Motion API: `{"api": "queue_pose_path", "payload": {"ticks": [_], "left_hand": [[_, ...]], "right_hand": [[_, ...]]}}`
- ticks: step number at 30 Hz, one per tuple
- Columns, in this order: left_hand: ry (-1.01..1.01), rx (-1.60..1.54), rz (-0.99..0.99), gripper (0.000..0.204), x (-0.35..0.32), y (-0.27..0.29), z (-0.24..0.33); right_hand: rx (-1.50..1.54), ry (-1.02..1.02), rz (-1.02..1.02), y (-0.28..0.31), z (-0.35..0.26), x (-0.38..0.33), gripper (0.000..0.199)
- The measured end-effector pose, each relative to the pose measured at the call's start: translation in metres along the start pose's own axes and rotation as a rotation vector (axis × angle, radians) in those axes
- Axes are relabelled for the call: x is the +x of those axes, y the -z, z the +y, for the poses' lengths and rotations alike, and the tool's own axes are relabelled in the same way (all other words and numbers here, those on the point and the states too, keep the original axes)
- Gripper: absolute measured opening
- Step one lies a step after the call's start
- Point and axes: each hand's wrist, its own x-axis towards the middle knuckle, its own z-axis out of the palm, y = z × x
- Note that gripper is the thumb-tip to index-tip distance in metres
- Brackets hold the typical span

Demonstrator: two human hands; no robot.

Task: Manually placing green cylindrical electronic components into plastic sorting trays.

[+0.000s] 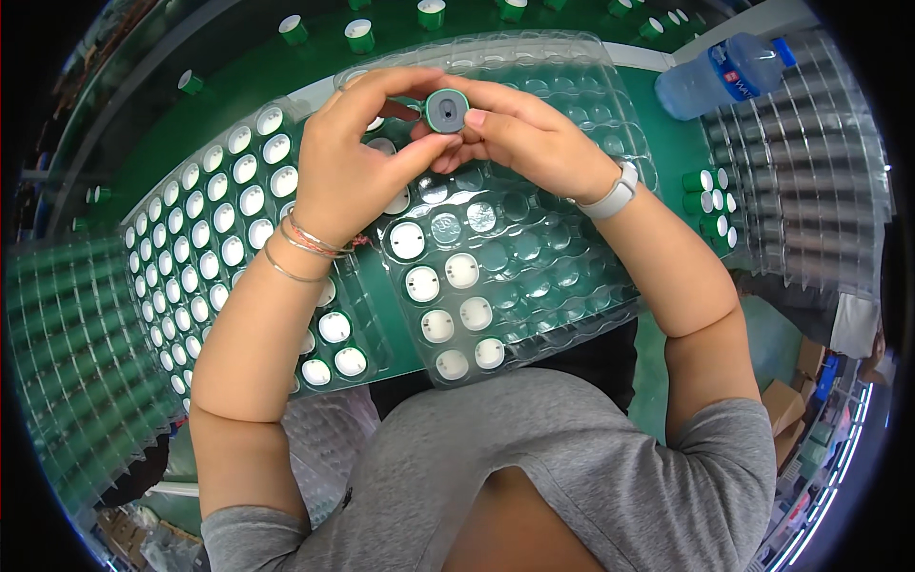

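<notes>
Above the far part of a clear plastic tray, my fingers hold a small round green-rimmed part (446,112), its dark grey face with a small slot turned up. My left hand (355,143) curls around its left side, thumb below and forefinger above. On the other side, my right hand (527,135) presses its thumb against the rim, fingers bent behind it. The clear tray (562,276) beneath has many round pockets; several at its left hold white-faced round parts (421,283). Both hands cover some of the pockets.
A fuller tray of white-topped green parts (224,218) lies at the left. Stacked clear trays stand at far left (76,353) and right (810,181). A water bottle (710,78) lies at the far right, above a cluster of green-white parts (707,202). Green-white cups (359,36) stand along the back.
</notes>
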Motion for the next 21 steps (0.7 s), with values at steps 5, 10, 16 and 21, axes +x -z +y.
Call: {"api": "queue_pose_path", "payload": {"ticks": [5, 10, 16, 21], "left_hand": [[-0.059, -0.02, 0.042, 0.046, 0.0, -0.001, 0.001], [-0.125, 0.05, 0.069, 0.052, -0.003, -0.004, 0.006], [-0.28, 0.325, -0.035, 0.064, -0.003, -0.001, 0.018], [-0.259, 0.262, -0.035, 0.067, -0.002, -0.001, 0.02]], "right_hand": [[0.026, -0.002, -0.021, -0.005, -0.008, -0.001, 0.05], [-0.217, 0.009, 0.079, -0.012, -0.01, 0.001, 0.041], [-0.468, 0.057, 0.238, -0.024, -0.005, -0.002, 0.032], [-0.212, -0.005, 0.188, -0.013, -0.006, -0.002, 0.035]]}}
